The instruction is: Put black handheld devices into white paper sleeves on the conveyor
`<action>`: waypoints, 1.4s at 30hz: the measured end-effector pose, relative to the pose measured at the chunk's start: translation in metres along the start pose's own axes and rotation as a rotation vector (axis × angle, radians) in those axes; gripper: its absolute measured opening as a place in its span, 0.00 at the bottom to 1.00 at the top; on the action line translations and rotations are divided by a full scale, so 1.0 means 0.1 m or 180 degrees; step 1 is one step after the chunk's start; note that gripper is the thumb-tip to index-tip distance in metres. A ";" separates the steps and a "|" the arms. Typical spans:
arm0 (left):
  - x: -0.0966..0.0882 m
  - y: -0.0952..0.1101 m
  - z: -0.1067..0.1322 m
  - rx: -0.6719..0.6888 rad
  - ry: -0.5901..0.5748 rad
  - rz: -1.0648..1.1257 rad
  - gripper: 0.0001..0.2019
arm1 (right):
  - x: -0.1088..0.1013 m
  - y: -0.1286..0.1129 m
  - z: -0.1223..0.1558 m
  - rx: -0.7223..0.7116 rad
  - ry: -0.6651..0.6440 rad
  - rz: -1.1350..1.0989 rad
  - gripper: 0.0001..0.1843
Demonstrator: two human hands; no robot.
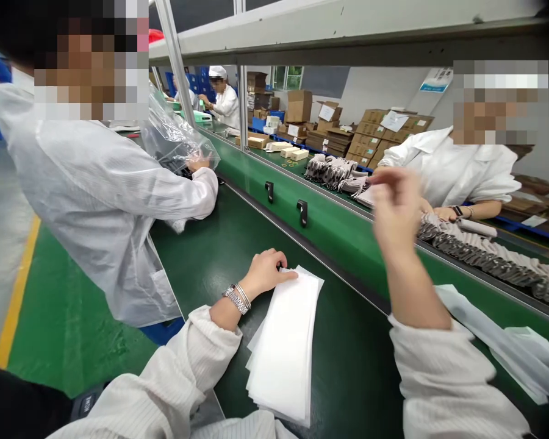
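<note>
My left hand rests on the far end of a stack of long white sheets lying on the dark green bench. Its fingers are curled, with the fingertips pressing the top sheet's corner. A metal watch sits on that wrist. My right hand is raised above the green conveyor rail and smeared by motion; I cannot make out its fingers or anything in them. It hovers near a long row of grey and white fabric pieces on the far belt.
A person in a white coat stands at the left holding a clear plastic bag. Another person in white works across the belt. White pouches lie at right. Cardboard boxes are stacked behind. Two black latches sit on the rail.
</note>
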State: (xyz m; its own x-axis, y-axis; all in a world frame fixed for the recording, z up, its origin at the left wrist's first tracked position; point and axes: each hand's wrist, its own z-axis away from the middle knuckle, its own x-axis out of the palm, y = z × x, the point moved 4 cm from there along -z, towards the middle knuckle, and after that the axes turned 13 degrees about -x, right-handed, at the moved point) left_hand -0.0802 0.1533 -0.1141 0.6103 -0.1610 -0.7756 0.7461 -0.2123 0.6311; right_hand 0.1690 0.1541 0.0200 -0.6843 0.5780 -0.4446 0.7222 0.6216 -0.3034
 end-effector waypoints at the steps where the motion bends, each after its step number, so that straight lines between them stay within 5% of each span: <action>1: 0.01 0.01 0.00 0.0068 -0.0081 -0.0058 0.10 | 0.22 0.10 -0.01 0.0164 -0.0307 0.0089 0.19; 5: 0.04 0.06 0.00 0.0300 -0.0048 -0.0099 0.09 | 1.23 0.65 0.15 0.1411 -0.1928 0.0739 0.26; 8: 0.05 0.10 -0.02 0.0501 0.0062 -0.0044 0.12 | 1.69 0.94 0.28 0.1966 -0.2038 0.0882 0.30; 11: 0.05 0.16 -0.01 0.0654 0.0026 0.0188 0.09 | 1.85 1.12 0.35 0.2121 -0.1814 0.0740 0.29; 16: -0.02 0.22 0.02 0.0784 0.0244 0.0178 0.05 | 1.67 1.10 0.47 0.2282 -0.1403 0.0022 0.33; 21: -0.08 0.23 0.04 0.0914 0.0409 0.0280 0.07 | 1.05 0.47 0.71 0.2199 -0.0106 -0.2614 0.48; 24: -0.09 0.25 0.06 0.0993 0.0384 0.0424 0.07 | 0.75 0.10 0.85 0.2105 0.0052 -0.3100 0.55; 27: -0.10 0.31 0.10 0.1124 0.0292 0.0731 0.06 | 0.66 -0.11 0.91 0.1971 0.0184 -0.3150 0.58; 32: -0.14 0.45 0.21 0.1364 0.0116 0.1305 0.04 | 0.77 -0.26 0.96 0.1868 0.0080 -0.3151 0.56; 35: -0.17 0.49 0.26 0.1406 0.0154 0.1596 0.04 | 0.87 -0.34 1.06 0.1908 -0.0186 -0.3069 0.40; 37: -0.21 0.47 0.26 0.1239 0.0397 0.1689 0.04 | 0.96 -0.42 1.16 0.2050 -0.0532 -0.3225 0.30; 42: -0.22 0.39 0.23 0.0605 0.0674 0.2104 0.08 | 1.10 -0.67 1.31 0.2592 -0.1294 -0.4008 0.26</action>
State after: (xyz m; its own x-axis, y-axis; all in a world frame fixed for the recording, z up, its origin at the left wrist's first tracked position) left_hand -0.0711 0.1266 -0.0728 0.9712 -0.1275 -0.2014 0.1553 -0.3023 0.9405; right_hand 0.0586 0.1064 -0.1188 -0.8948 -0.3391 0.2905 -0.3273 0.0556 -0.9433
